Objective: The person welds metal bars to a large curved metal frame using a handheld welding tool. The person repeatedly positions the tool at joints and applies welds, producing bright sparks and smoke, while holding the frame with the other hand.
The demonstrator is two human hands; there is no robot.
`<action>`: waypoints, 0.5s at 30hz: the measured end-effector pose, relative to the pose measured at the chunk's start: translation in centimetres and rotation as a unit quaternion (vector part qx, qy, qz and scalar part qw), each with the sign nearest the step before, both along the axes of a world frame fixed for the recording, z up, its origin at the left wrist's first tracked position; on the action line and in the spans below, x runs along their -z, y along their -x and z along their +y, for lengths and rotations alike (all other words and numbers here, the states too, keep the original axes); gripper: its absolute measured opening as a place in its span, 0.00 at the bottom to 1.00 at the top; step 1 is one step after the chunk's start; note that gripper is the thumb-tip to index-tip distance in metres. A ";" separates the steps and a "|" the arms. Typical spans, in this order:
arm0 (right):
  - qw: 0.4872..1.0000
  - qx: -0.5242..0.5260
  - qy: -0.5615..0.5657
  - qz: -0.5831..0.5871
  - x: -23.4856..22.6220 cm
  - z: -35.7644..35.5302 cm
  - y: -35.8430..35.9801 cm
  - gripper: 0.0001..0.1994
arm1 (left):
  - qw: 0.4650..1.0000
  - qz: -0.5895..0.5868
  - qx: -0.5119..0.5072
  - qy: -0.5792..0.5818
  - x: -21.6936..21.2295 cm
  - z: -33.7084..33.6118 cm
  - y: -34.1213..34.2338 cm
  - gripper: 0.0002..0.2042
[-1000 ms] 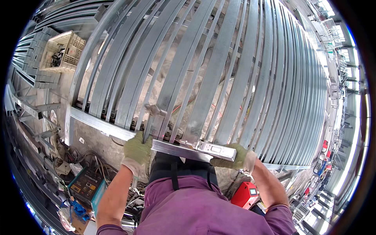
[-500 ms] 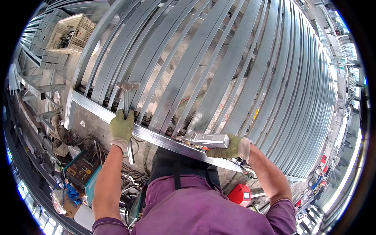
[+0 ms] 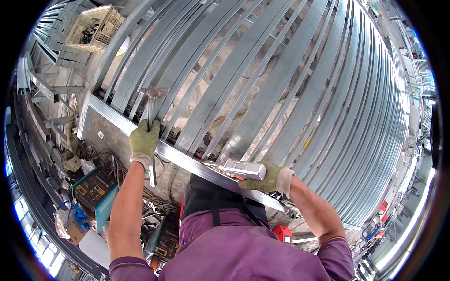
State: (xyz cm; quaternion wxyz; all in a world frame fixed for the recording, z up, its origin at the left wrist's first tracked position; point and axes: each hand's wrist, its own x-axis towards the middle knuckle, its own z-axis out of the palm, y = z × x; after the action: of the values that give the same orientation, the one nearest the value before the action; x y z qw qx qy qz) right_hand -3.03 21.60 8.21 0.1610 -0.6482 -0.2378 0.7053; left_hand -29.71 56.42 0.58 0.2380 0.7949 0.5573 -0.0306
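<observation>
Left hand [image 3: 143,138] higher, fingers clenched on one hammer [image 3: 151,122]; right hand [image 3: 270,178] grasping one silver tool [image 3: 241,169]

We see bare metal, dull silver and smooth, in the hammer [image 3: 151,117], both head and handle, at the left centre of the frame. We see knitted cloth, matt and greenish, on the left hand [image 3: 143,140] and right hand [image 3: 267,179]. We see brushed silvery metal casing on the handheld tool [image 3: 243,169] at the centre. We see galvanized steel bars [image 3: 281,79], faintly glossy, filling the upper frame. We see soft matt purple cloth in the shirt [image 3: 243,253] along the lower edge.
</observation>
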 end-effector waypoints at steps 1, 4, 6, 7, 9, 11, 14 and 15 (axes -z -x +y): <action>1.000 -0.013 0.010 -0.010 -0.1 0.2 -0.1 0.34 | 1.000 0.001 -0.003 0.003 0.0 0.1 0.0 0.23; 1.000 -0.019 0.015 -0.014 0.3 0.1 0.0 0.34 | 1.000 0.009 -0.008 0.000 -0.1 -0.1 -0.1 0.23; 1.000 -0.018 0.009 -0.018 0.5 -0.1 0.1 0.34 | 1.000 0.018 -0.015 0.005 0.0 0.0 0.0 0.23; 1.000 -0.019 0.003 -0.024 0.5 -0.1 0.2 0.34 | 1.000 0.015 -0.015 0.001 0.0 -0.1 -0.1 0.23; 1.000 -0.018 -0.002 -0.022 0.0 0.2 0.0 0.34 | 1.000 0.009 -0.014 -0.007 0.0 -0.1 -0.2 0.23; 1.000 -0.016 0.001 -0.004 -1.6 1.2 -0.4 0.34 | 1.000 0.005 -0.022 0.017 0.1 0.1 0.0 0.24; 0.999 -0.036 0.004 -0.010 -1.5 1.4 -0.4 0.33 | 0.999 0.006 -0.026 0.030 0.4 0.3 0.1 0.23; 0.999 -0.041 0.002 -0.015 -1.4 1.3 -0.4 0.33 | 0.999 0.008 -0.026 0.030 0.4 0.3 0.1 0.23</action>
State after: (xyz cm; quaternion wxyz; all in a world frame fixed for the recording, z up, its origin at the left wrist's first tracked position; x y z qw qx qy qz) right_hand -2.63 22.89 9.65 0.1272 -0.6489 -0.2646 0.7019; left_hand -29.84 56.70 0.17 0.2581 0.7724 0.5784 -0.0470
